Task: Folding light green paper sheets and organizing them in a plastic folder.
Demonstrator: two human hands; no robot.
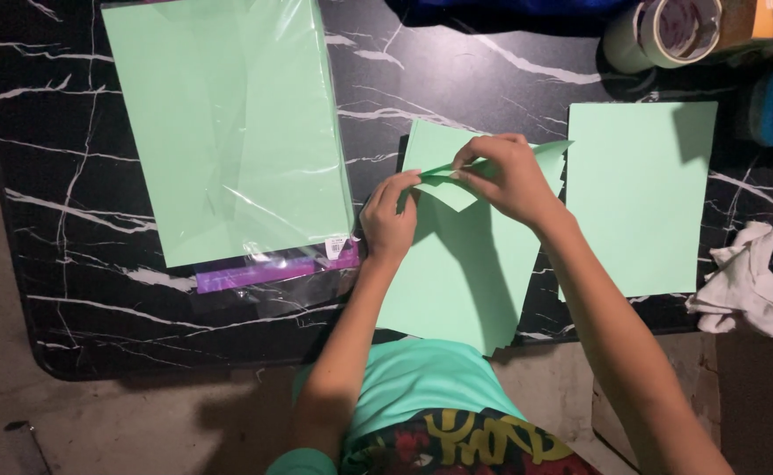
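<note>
Green paper pack (228,123) in clear plastic sleeve (267,286).

2 hands: left hand (388,220), right hand (502,176). 1 folded green paper piece (443,180) pinched between them. 1 green sheet stack (465,273) under it, 1 separate green sheet (641,193), 1 clear-wrapped green paper pack (228,123). 1 tape roll (677,31). 1 white crumpled cloth (743,281). 1 black marble tabletop (78,264).
</note>
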